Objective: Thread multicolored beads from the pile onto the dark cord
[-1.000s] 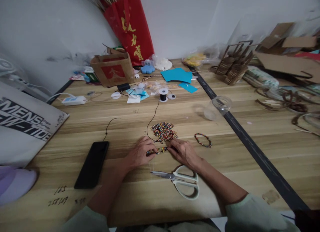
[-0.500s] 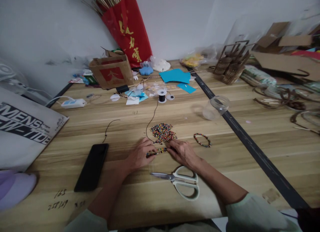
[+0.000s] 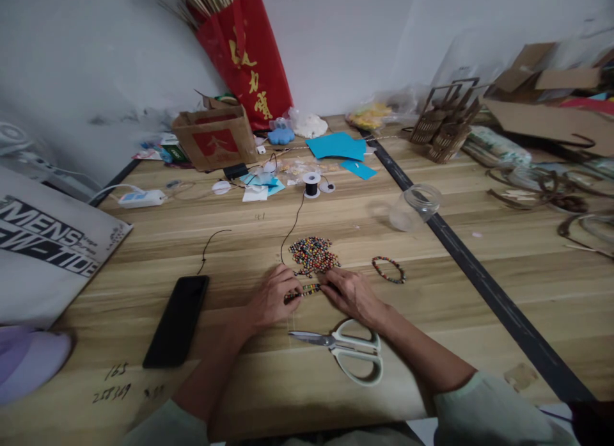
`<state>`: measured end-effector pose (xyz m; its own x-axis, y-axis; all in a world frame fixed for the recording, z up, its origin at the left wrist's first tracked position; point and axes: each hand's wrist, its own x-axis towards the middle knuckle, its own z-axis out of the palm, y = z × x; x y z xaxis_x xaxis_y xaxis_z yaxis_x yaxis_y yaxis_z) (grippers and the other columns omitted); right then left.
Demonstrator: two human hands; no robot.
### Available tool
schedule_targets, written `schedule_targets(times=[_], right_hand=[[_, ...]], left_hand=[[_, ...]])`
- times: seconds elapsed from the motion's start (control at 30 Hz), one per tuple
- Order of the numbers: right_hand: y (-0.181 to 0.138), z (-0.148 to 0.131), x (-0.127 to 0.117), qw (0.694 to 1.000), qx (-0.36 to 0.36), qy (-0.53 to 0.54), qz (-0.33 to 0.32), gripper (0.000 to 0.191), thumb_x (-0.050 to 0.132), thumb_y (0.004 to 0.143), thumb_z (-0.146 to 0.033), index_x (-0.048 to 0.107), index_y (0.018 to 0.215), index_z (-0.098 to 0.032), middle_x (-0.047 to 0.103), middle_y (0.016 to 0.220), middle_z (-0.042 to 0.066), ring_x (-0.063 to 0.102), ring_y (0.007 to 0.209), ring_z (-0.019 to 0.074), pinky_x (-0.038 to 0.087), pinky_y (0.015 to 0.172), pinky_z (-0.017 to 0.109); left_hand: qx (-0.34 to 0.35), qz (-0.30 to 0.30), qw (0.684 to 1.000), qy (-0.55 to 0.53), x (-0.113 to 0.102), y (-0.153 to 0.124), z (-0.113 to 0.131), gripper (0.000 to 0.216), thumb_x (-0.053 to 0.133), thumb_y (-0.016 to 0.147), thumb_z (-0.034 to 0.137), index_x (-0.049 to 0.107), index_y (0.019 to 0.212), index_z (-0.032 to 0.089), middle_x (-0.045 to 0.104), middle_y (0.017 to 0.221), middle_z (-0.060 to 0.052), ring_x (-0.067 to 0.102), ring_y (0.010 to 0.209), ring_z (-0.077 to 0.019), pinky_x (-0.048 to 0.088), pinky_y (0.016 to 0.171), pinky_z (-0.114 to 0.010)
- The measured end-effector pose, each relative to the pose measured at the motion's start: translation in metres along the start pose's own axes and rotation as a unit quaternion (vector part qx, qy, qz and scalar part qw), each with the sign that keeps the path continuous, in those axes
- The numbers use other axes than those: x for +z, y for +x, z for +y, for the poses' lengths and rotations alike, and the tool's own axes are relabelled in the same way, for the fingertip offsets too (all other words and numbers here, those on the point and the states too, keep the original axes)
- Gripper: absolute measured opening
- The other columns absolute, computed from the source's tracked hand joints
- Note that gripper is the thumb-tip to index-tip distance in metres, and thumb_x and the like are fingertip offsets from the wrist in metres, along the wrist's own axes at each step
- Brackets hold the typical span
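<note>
A doubled string of small coloured beads (image 3: pixel 310 289) stretches between my two hands, low over the table. My left hand (image 3: pixel 274 297) is closed on its left end, and my right hand (image 3: pixel 351 294) pinches the right end. Just beyond my fingers lies a heap of loose multicoloured beads (image 3: pixel 314 254). Black cord runs from a spool (image 3: pixel 311 185) down toward the beads near my left fingers. Scissors (image 3: pixel 352 350) with pale green handles rest in front of my right wrist. A finished-looking bead bracelet (image 3: pixel 388 270) lies right of the heap.
A black phone (image 3: pixel 176 321) lies left of my left arm, with a short black cord (image 3: pixel 205 254) above it. A clear plastic jar (image 3: pixel 415 207) stands at right. Blue sheets (image 3: pixel 336 146), a paper box (image 3: pixel 215 139) and a red bag (image 3: pixel 249 62) are at the back.
My left fingers have shifted very slightly right along the bead string. Otherwise the hands and objects stay nearly where they were.
</note>
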<state>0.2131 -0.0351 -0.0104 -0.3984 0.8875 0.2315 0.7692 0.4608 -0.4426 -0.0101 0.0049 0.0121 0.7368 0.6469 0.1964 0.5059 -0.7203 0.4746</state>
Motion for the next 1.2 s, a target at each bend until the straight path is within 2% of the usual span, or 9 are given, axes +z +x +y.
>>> schedule_targets(times=[0.23,0.57,1.0,1.2], right_hand=[[0.001,-0.002,-0.001,1.000,0.012,-0.008,-0.002,0.004,0.056,0.091,-0.021,0.058,0.088,-0.019,0.063,0.081,0.002,0.060,0.073,0.0153,0.033,0.059,0.024],[0.000,0.000,0.001,1.000,0.009,0.001,-0.005,0.005,0.054,0.092,-0.021,0.058,0.089,-0.019,0.063,0.082,0.003,0.059,0.074,0.0152,0.034,0.060,0.024],[-0.001,-0.003,-0.003,1.000,-0.002,0.019,-0.008,0.007,0.053,0.093,-0.022,0.057,0.088,-0.018,0.063,0.080,0.004,0.059,0.074,0.0159,0.038,0.064,0.024],[-0.003,-0.010,-0.009,0.998,-0.041,0.036,0.009,0.016,0.046,0.097,-0.024,0.056,0.086,-0.018,0.062,0.079,0.004,0.057,0.069,0.0147,0.040,0.062,0.024]], left_hand=[[0.005,0.026,1.000,0.003,0.005,0.002,0.002,0.003,0.068,0.076,0.015,0.065,0.076,0.017,0.061,0.079,-0.005,0.051,0.090,-0.0216,0.045,0.081,-0.035],[0.002,0.024,1.000,0.016,0.011,0.003,0.003,0.005,0.062,0.079,0.015,0.064,0.076,0.018,0.061,0.080,-0.005,0.051,0.091,-0.0217,0.045,0.083,-0.036],[0.004,0.026,0.998,0.053,0.007,-0.003,0.007,0.007,0.059,0.078,0.012,0.062,0.077,0.018,0.060,0.082,-0.005,0.050,0.093,-0.0226,0.042,0.086,-0.037],[0.007,0.018,0.997,0.069,-0.002,-0.006,0.018,0.008,0.058,0.078,0.011,0.063,0.077,0.017,0.061,0.080,-0.006,0.052,0.090,-0.0221,0.041,0.084,-0.036]])
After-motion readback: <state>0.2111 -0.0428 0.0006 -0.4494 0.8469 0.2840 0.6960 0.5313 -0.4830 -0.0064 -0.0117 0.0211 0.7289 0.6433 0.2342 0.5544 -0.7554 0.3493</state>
